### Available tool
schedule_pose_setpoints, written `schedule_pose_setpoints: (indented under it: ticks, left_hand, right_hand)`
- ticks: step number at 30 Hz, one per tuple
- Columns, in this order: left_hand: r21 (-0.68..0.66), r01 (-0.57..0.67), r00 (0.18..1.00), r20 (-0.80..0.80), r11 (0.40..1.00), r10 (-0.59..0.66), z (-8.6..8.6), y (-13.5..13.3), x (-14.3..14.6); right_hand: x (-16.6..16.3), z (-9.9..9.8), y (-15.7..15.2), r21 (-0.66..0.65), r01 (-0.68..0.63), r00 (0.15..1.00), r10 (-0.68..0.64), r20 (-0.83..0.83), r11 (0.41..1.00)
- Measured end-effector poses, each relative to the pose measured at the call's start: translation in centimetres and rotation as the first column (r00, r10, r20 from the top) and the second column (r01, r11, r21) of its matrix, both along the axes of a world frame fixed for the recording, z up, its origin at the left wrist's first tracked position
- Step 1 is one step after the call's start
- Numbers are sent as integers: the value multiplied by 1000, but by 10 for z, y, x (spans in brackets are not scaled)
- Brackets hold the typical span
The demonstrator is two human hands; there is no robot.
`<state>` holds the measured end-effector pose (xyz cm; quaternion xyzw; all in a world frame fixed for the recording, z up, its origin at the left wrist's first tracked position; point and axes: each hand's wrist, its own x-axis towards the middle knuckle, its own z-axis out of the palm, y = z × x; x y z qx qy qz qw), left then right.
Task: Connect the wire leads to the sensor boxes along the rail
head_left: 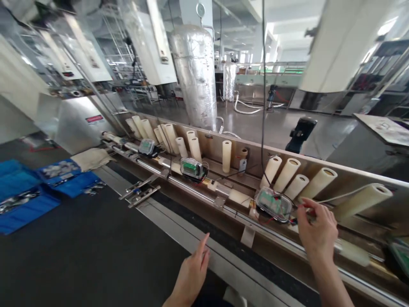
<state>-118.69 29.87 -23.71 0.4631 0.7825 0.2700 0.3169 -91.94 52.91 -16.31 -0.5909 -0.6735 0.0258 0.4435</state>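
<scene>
Writing shows only as a red label on the steel panel far left of the nearest clear-cased meter, too blurred to read. That meter sits on the metal rail along the bench, green board visible inside. Right hand is just right of the meter, fingers pinched together on thin wires at its right edge. Left hand hovers below and left of the meter, fingers loosely apart, forefinger out, holding nothing. Cream paper tubes lean on the back wall right behind the meter. Blue trays lie far left.
</scene>
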Motion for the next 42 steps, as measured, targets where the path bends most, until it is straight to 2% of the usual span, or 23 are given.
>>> schedule_pose_setpoints:
  ticks: [2, 6, 11, 13, 15, 17, 19, 22, 24, 28, 32, 35, 38, 42]
  left_hand:
    - [-48, -72, 997, 11, 996, 73, -8, -29, -34]
    - [-61, -160, 986, 24, 985, 162, -23, -84, -109]
    - [-80, -292, 952, 68, 953, 298, -39, -149, -199]
    - [-104, -299, 945, 102, 948, 310, -38, -163, -227]
    - [-111, -268, 951, 126, 957, 281, -32, -165, -251]
    - [-41, -244, 963, 103, 969, 247, -27, -155, -271]
    - [83, -239, 971, 52, 968, 235, -26, -134, -289]
    - [214, -186, 981, -18, 959, 194, -31, -94, -311]
    - [230, -121, 985, -90, 966, 145, -37, -64, -324]
    - [98, -78, 955, -277, 992, 102, -51, 1, -346]
    - [15, -68, 921, -384, 998, 69, -67, 69, -372]
    - [-46, -32, 890, -455, 998, 7, -77, 109, -390]
    - [-126, -22, 868, -495, 992, -43, -85, 134, -404]
    - [-232, 3, 858, -499, 973, -122, -93, 149, -418]
  right_hand:
    - [-39, 1, -17, 57, -129, 991, 128, 23, 990]
    - [-142, -7, -45, -52, -370, 927, 373, 43, 927]
    - [-253, -39, -62, -167, -496, 847, 517, 121, 852]
    - [-281, -51, -64, -204, -530, 812, 562, 161, 823]
    - [-301, -60, -63, -234, -539, 791, 581, 189, 809]
    - [-312, -67, -61, -253, -531, 787, 582, 206, 808]
    - [-318, -72, -57, -263, -519, 790, 574, 216, 813]
    - [-319, -80, -49, -270, -506, 796, 564, 220, 819]
    - [-318, -87, -43, -271, -503, 800, 561, 212, 820]
    - [-316, -102, -33, -265, -495, 823, 545, 163, 827]
    - [-310, -115, -27, -260, -497, 837, 536, 108, 828]
    - [-301, -119, -26, -265, -491, 845, 528, 89, 830]
    - [-296, -120, -30, -298, -480, 852, 519, 67, 825]
    - [-300, -117, -36, -324, -438, 879, 475, 39, 839]
